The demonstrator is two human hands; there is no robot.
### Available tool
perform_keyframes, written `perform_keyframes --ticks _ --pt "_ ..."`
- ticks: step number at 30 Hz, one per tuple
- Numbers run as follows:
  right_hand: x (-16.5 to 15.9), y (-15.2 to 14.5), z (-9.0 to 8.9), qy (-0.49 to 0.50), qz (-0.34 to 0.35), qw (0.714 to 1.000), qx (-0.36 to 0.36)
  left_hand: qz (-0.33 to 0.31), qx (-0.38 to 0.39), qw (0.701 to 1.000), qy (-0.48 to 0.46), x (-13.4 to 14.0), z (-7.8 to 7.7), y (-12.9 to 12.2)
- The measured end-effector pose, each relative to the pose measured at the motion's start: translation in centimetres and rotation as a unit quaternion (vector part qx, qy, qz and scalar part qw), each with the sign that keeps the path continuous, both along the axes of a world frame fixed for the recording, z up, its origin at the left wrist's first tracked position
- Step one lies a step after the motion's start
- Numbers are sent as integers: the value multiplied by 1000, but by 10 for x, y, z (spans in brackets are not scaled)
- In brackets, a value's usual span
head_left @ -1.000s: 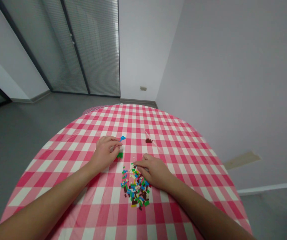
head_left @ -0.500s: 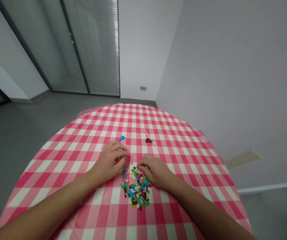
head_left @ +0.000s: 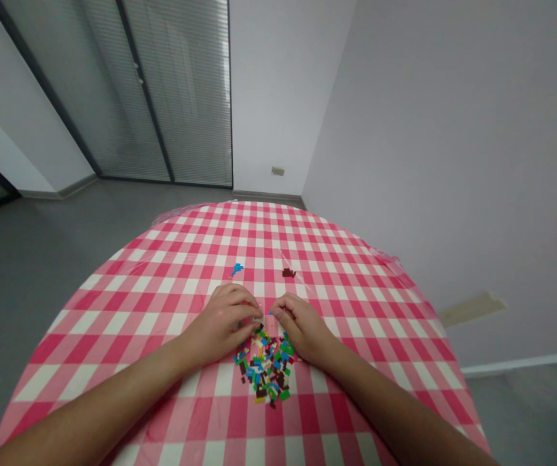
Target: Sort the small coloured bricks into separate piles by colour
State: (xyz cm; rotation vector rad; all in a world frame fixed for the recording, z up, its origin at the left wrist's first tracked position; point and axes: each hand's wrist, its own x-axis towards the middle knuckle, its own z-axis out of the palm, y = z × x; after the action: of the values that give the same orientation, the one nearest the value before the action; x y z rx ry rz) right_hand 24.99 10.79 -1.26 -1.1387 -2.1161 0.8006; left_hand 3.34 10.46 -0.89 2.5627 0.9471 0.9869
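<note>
A pile of small building bricks (head_left: 266,372) in blue, green, brown, yellow and white lies in front of me. My left hand (head_left: 232,320) is at the pile's upper left edge, its fingers curled toward the thumb; what they hold, if anything, is hidden. Just across from it, my right hand (head_left: 305,329) pinches a small blue brick (head_left: 271,312) between thumb and forefinger. The two sets of fingertips are close together but apart, above the pile's far edge.
Farther off on the red-and-white checked tablecloth (head_left: 259,226) lie a blue brick piece (head_left: 237,268) and a dark brown one (head_left: 288,273). The round table's right edge is near a wall (head_left: 428,162). Glass doors (head_left: 181,97) stand beyond.
My left hand has shifted right and slightly nearer the pile. My right hand has lifted from the bricks, and a blue brick now shows at its fingertips.
</note>
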Motion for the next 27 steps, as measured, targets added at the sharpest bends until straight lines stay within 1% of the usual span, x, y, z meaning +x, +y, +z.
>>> perform_keyframes --ticks 6,10,15,23,27 --pt "-6 -6 4 16 11 1000 -22 14 20 999 -34 7 -4 -3" --pt "-8 -7 6 17 24 999 -26 34 49 996 -60 8 -2 -4" --pt "-8 -7 6 18 33 999 -26 27 80 995 -57 9 2 -6" --pt "-8 -7 7 21 39 999 -24 29 65 997 -42 11 5 -8" --pt "-5 -5 5 31 35 999 -24 47 53 997 -39 8 6 -6"
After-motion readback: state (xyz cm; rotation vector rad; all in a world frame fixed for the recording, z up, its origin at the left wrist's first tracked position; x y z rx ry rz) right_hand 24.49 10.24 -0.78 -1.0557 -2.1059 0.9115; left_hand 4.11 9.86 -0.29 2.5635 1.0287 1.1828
